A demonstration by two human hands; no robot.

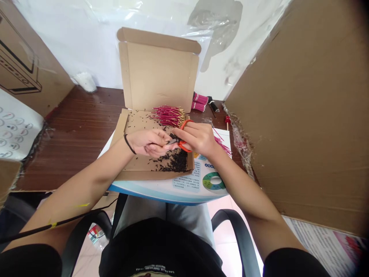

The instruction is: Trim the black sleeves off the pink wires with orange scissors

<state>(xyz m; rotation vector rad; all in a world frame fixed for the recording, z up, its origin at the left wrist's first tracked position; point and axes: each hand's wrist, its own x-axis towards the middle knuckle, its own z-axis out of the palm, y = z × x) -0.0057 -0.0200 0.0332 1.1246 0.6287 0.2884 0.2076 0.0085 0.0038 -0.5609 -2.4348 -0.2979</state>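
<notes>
My right hand [197, 138] grips orange-handled scissors [181, 143], blades pointing left toward my left hand. My left hand [148, 142], a black band on its wrist, is closed in a pinch at the scissor tips; what it pinches is too small to make out. Both hands hover over an open shallow cardboard box [138, 165]. A pile of pink sticks with yellowish tips [168, 115] lies at the back of the box. Dark small cuttings [174, 159] are heaped in the box's near right corner.
The box rests on a printed white and blue sheet [196, 182] on a dark wooden table [80, 130]. More pink sticks [223, 145] lie right of my hand, bundles [199, 102] behind the lid. Large cardboard panels [302, 115] stand on the right and left [25, 61].
</notes>
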